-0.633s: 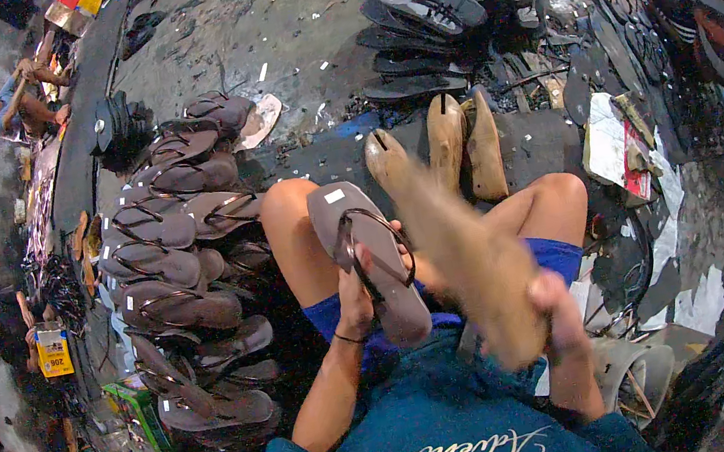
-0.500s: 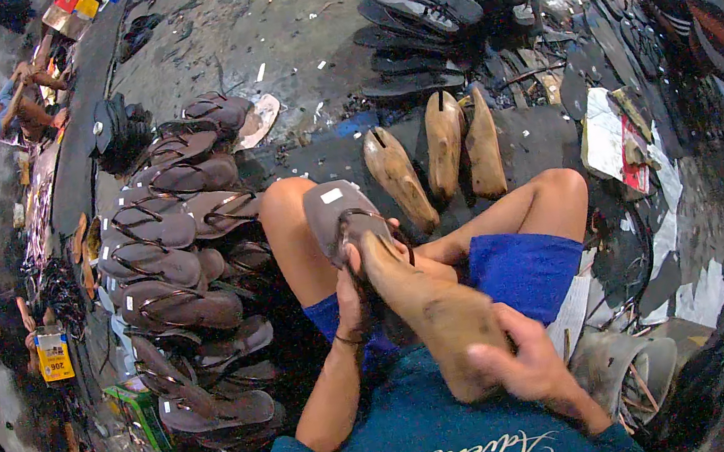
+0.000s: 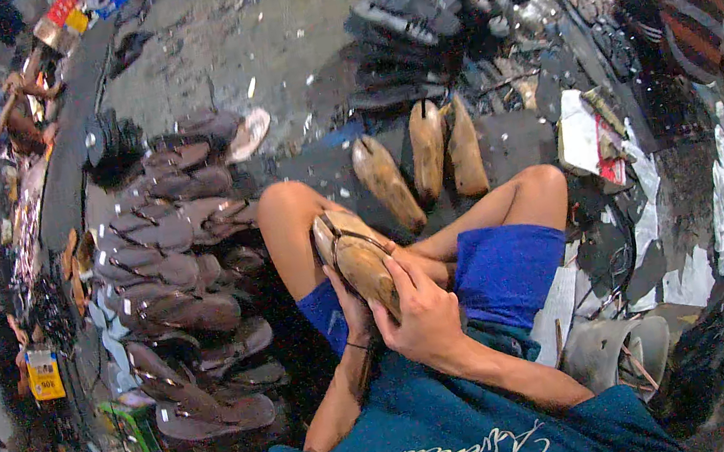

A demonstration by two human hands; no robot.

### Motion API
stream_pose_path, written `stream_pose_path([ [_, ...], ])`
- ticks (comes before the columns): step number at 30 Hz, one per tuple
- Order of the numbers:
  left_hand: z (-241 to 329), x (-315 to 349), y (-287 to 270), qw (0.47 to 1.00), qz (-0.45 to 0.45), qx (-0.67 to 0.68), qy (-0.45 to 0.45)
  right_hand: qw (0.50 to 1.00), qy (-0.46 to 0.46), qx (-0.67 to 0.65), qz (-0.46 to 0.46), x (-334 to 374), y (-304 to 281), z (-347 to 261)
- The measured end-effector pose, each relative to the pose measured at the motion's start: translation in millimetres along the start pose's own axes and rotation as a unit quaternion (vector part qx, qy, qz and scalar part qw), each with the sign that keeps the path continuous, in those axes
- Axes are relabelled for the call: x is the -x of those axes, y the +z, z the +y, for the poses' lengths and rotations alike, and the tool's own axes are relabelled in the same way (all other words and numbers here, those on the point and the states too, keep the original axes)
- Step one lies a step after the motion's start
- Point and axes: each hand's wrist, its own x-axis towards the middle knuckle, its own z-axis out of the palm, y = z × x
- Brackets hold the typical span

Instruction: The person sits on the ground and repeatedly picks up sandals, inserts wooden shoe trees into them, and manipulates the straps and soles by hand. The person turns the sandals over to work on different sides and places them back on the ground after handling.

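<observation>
Over my lap is a wooden shoe last [image 3: 363,264], tilted with its rounded toe end away from me. A dark thong strap [image 3: 351,231] lies across its top near the toe. The sandal's sole is mostly hidden beneath the last. My left hand [image 3: 352,308] is wrapped round the last's left side. My right hand [image 3: 420,310] grips its near right side, thumb on top and fingers by the strap's right end. Past my legs lie more wooden lasts [image 3: 387,181], some with a slot at the tip.
Rows of brown thong sandals [image 3: 174,305] are piled at my left. Black sandals [image 3: 405,27] are heaped at the far side. To the right lie a white and red box [image 3: 585,136], scraps, and a grey bucket [image 3: 618,351] on its side. Other people sit at far left.
The last has gone down and away from my chest, onto the sandal under its strap. My right hand has moved left and forward from the heel end to the strap area.
</observation>
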Motion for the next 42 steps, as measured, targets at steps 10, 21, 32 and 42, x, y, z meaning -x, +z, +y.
stream_pose_path([
  [10,32,-25,31,0.946,-0.139,-0.277,0.097,0.99,-0.096,0.029,0.096,-12,-50,0],
  [21,55,42,33,0.997,-0.045,0.047,0.03,0.946,-0.232,-0.221,-0.044,-27,-108,9],
  [32,70,62,48,0.993,-0.075,-0.058,0.067,0.977,-0.181,-0.082,-0.075,15,-64,16],
  [42,42,156,-22,0.992,-0.116,0.002,-0.043,0.783,0.134,-0.564,-0.224,60,-56,16],
])
